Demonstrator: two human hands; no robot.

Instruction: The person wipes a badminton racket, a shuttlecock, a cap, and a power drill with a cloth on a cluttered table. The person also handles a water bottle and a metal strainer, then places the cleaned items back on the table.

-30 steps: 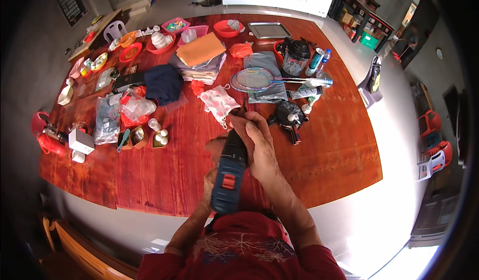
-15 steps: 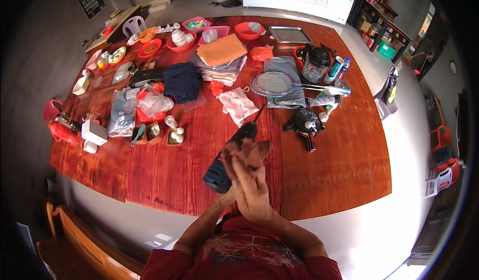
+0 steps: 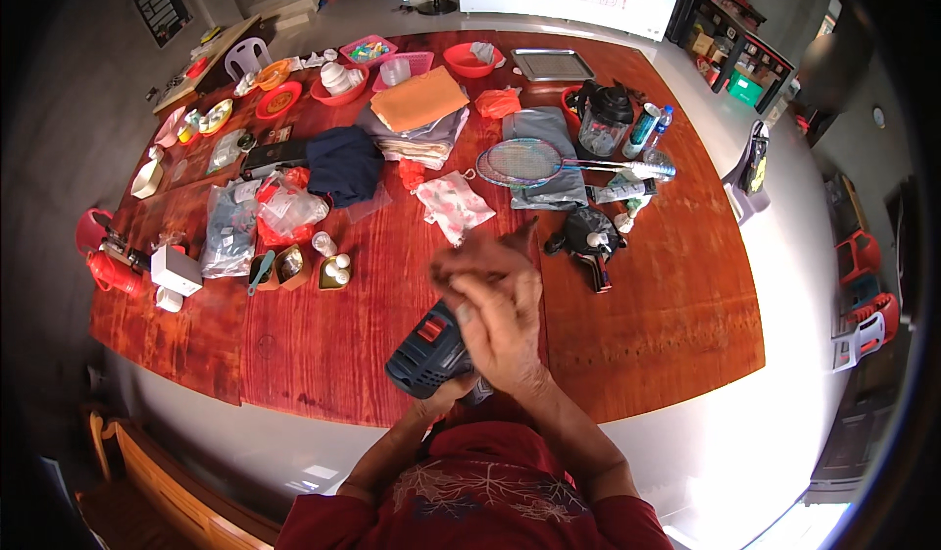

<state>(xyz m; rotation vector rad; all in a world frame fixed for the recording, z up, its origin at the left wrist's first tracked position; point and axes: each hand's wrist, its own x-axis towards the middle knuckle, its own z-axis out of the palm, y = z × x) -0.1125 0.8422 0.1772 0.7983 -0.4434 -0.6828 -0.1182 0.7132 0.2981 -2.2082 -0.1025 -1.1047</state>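
A dark blue-grey cordless drill [image 3: 428, 356] with a red patch on its body is held up over the near edge of the table. My left hand [image 3: 447, 391] is closed around its lower part, mostly hidden beneath it. Over the drill's front end, my right hand [image 3: 502, 332] grips a brown cloth [image 3: 490, 256], its fingers bent round the fabric. Cloth and hand cover the drill's nose and bit. Beyond them on the table lies a white drawstring pouch [image 3: 454, 205] with a pink pattern.
Badminton rackets [image 3: 520, 163] rest on grey folded cloth at the right, near a blender jug [image 3: 605, 121] and a table-tennis bat [image 3: 597, 271]. Folded fabrics [image 3: 421, 99] are stacked at the back. Small boxes [image 3: 291, 268], bagged items and a red kettle [image 3: 115, 274] stand left.
My right hand and the cloth have shifted up and forward over the drill's front, hiding the bit that showed before. The drill has turned, showing its red patch.
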